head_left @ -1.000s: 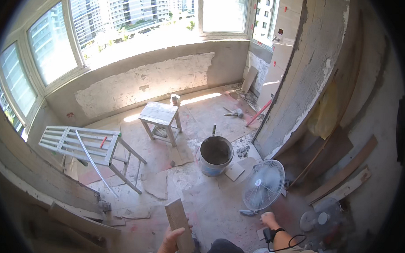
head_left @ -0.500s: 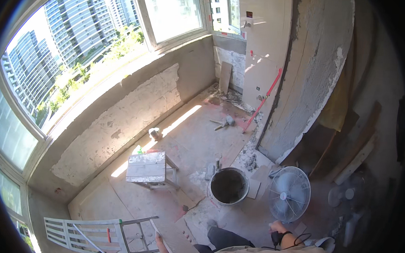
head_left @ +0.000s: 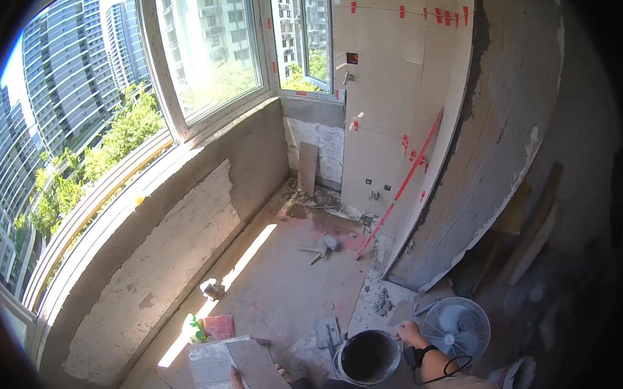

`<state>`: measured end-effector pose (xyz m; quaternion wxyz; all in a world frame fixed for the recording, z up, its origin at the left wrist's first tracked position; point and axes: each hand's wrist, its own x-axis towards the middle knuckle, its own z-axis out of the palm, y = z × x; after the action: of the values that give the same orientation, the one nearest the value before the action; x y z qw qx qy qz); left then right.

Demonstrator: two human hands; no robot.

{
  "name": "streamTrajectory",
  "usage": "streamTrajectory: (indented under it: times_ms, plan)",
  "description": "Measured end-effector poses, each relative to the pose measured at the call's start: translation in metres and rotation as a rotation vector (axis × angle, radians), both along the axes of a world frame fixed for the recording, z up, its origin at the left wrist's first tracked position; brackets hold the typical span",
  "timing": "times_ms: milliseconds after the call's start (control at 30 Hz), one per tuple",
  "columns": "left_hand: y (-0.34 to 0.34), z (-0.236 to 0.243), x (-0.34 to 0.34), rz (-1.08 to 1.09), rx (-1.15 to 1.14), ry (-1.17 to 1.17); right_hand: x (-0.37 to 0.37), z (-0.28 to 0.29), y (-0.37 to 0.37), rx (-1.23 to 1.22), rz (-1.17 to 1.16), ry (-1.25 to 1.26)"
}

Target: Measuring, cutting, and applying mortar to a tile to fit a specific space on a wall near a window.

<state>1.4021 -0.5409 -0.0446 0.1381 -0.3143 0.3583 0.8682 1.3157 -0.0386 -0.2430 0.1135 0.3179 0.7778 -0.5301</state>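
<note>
Since earlier, view swung toward the tiled wall (head_left: 390,94); left hand (head_left: 236,380) grips the ribbed tile (head_left: 261,371), right hand (head_left: 411,333), grip unclear, beside the bucket (head_left: 367,357). Support the tile flat.

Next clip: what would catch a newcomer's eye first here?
The big sunlit window at upper left, with tower blocks and trees outside. Next, the pale tiled wall at the far end, dotted with red clips, a long red level leaning on it. At the bottom edge, the left hand holds a ribbed tile; the right hand is at a dark bucket beside a floor fan.

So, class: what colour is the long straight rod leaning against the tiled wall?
The rod is red, seen in the head view, like the small red clips on the pale tiles.
</note>
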Motion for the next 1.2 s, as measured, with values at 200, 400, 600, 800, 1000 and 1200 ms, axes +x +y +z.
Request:
streamTrajectory:
  times_ms: [200,400,600,800,1000,1200]
  plan:
    - [-0.031,0.01,-0.159,-0.145,0.053,0.031,0.061,-0.047,0.019,0.079,-0.158,-0.273]
    - [-0.03,-0.007,-0.323,-0.29,0.108,0.042,0.034,-0.113,-0.004,0.041,-0.371,-0.497]
    - [0.023,0.003,-0.537,-0.407,0.077,0.047,-0.168,-0.113,-0.027,0.672,0.25,-0.155]
    - [0.042,0.057,-0.697,-0.471,0.198,0.07,-0.498,0.044,-0.049,-0.12,-0.186,0.042]
    - [0.058,0.049,-0.854,-0.511,0.146,0.142,-0.643,0.125,-0.062,-0.001,-0.198,0.283]
    - [0.099,0.035,-1.013,-0.723,0.382,0.286,-0.64,0.106,-0.085,0.108,-0.559,0.259]
